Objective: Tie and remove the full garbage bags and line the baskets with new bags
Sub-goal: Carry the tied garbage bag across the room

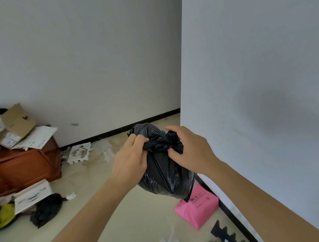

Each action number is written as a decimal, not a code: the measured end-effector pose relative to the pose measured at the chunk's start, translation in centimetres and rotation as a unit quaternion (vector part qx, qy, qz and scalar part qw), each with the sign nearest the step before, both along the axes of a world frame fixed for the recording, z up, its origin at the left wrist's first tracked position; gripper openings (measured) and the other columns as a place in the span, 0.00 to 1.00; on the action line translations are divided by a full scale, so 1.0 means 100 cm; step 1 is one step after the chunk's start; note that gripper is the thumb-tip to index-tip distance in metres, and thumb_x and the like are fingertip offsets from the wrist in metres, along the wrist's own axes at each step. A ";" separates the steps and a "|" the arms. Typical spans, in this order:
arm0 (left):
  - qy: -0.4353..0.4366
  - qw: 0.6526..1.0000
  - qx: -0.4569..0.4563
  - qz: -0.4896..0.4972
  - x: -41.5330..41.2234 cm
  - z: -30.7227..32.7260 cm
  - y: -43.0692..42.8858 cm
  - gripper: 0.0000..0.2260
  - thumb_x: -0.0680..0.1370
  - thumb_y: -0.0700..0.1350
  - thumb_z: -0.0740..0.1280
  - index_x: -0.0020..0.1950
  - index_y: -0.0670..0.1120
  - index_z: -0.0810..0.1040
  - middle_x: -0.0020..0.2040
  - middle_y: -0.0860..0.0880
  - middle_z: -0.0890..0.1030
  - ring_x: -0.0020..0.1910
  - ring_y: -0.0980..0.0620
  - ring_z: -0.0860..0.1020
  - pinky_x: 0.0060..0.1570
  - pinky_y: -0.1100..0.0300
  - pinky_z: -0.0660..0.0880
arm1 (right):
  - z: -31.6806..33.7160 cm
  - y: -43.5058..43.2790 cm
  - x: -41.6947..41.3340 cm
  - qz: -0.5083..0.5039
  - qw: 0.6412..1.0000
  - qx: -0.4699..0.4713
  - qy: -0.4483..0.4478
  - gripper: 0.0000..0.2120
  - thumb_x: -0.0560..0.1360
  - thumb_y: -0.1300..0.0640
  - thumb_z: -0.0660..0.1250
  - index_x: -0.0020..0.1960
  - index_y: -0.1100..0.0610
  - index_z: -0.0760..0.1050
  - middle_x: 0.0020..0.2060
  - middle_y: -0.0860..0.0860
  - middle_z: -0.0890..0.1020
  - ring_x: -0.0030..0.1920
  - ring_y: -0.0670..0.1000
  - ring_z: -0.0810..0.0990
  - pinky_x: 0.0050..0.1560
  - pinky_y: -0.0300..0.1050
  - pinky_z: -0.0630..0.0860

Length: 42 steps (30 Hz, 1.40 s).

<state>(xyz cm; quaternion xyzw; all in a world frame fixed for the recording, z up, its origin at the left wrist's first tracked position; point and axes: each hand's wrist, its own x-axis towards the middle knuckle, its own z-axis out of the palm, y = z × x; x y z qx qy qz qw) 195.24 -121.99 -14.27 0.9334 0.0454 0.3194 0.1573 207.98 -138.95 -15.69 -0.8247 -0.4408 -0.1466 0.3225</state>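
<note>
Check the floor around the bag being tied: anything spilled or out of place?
A white foam insert and loose papers lie scattered by the far wall, and a pink parcel lies below the black bag. The bag, gripped by left hand and right hand, shows no tear.

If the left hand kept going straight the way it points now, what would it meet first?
The black garbage bag: the left hand grips its twisted neck, pointing right across it. Just past that neck is the right hand, gripping the other side; depth between them is unclear.
</note>
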 end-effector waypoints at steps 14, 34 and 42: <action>-0.027 0.998 -0.007 0.051 0.304 0.032 0.284 0.07 0.76 0.32 0.65 0.52 0.40 0.75 0.45 0.46 0.74 0.38 0.46 0.74 0.35 0.49 0.74 | 0.036 0.296 0.323 0.064 0.998 -0.010 -0.007 0.28 0.74 0.42 0.63 0.72 0.41 0.60 0.62 0.39 0.75 0.57 0.41 0.76 0.53 0.43 0.76; -0.005 0.988 -0.022 -0.150 0.871 -0.002 0.567 0.07 0.75 0.31 0.63 0.50 0.40 0.74 0.45 0.45 0.73 0.40 0.47 0.73 0.39 0.50 0.73 | -0.011 0.536 0.808 -0.169 0.986 -0.015 -0.001 0.27 0.78 0.46 0.65 0.74 0.47 0.60 0.63 0.46 0.76 0.52 0.47 0.79 0.46 0.46 0.76; 0.009 0.984 -0.007 -0.177 1.137 0.002 0.608 0.07 0.74 0.30 0.64 0.50 0.38 0.75 0.44 0.44 0.73 0.39 0.45 0.73 0.37 0.46 0.74 | -0.024 0.586 1.072 -0.189 0.982 -0.004 -0.014 0.27 0.80 0.47 0.62 0.77 0.50 0.58 0.60 0.47 0.76 0.52 0.48 0.79 0.42 0.46 0.78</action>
